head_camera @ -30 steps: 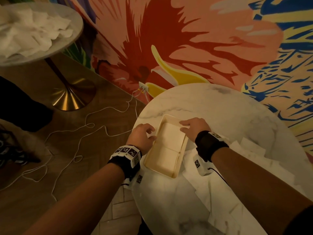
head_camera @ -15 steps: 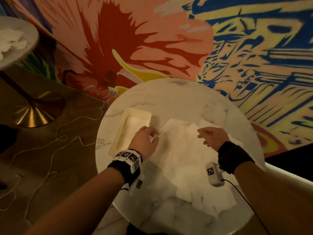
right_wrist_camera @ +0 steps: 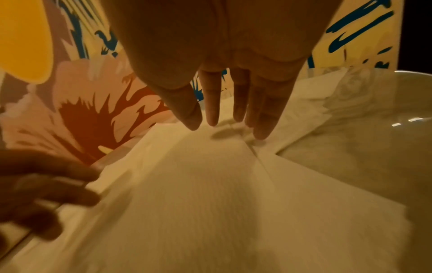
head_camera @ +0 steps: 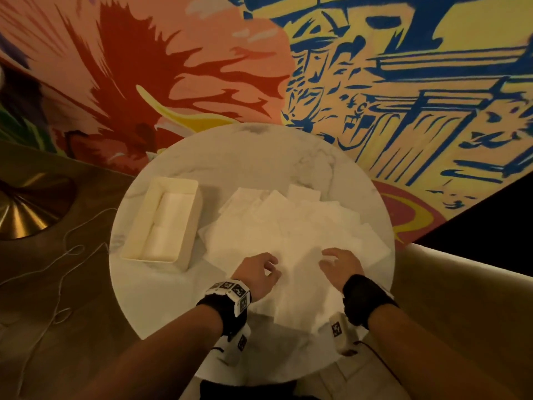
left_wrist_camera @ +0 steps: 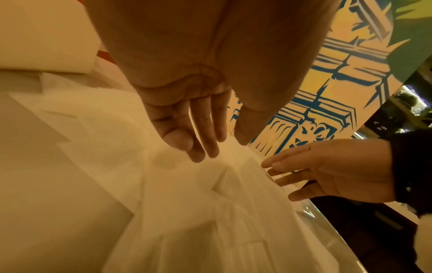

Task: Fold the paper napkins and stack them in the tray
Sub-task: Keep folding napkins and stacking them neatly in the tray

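Observation:
A cream rectangular tray (head_camera: 190, 194) sits on the left of the round marble table, with folded white napkins (head_camera: 167, 223) lying flat inside it. To its right spreads a loose pile of unfolded white napkins (head_camera: 288, 223). Both hands hover low over the nearest napkin (right_wrist_camera: 210, 184) of that pile. My left hand (head_camera: 269, 269) has its fingers (left_wrist_camera: 177, 140) relaxed, tips at the paper and holding nothing. My right hand (head_camera: 328, 259) points straight fingers (right_wrist_camera: 212, 114) down at the napkin's far edge. A corner of the tray (left_wrist_camera: 46, 37) shows behind the left hand.
The marble table (head_camera: 259, 157) stands against a painted mural wall. A padded bench edge (head_camera: 461, 284) runs along the right. White cables (head_camera: 66, 255) trail over the wooden floor at left, near a brass table base (head_camera: 26, 209).
Both hands left the tray, moved right onto the loose napkins, then drew back toward me to the nearest sheet. The head view swung right.

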{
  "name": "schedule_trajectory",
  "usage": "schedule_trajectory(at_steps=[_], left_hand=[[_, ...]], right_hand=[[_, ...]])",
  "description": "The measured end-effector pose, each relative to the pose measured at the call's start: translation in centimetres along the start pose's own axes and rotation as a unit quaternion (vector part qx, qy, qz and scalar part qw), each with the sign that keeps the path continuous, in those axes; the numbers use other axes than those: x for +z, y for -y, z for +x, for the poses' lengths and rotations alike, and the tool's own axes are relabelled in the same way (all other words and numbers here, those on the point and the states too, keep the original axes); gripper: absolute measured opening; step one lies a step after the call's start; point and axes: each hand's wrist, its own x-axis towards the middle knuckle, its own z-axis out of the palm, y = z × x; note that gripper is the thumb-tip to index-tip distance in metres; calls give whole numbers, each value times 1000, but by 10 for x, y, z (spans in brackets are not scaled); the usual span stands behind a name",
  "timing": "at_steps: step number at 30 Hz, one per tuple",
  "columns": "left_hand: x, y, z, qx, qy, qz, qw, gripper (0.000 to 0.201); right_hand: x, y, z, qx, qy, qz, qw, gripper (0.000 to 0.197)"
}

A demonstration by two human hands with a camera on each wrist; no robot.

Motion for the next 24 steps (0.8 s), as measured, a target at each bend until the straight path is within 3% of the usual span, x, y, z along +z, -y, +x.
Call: schedule_trajectory(at_steps=[7, 13, 20, 24], left_hand=[[37, -26, 10, -51, 2, -37, 998, 55], [41, -38, 18, -77, -57, -11, 995, 28], [19, -43, 15, -83, -130, 1, 988, 38], [-3, -42, 14, -63, -171, 5, 983, 33]], right_hand=[[6, -13, -16, -19, 18, 4, 1000, 35], [-6, -17, -22, -44, 52, 105, 992, 29], [-15, -15, -18, -57, 44, 130, 989, 26], [-13, -4, -13, -66, 31, 161, 984, 25]])
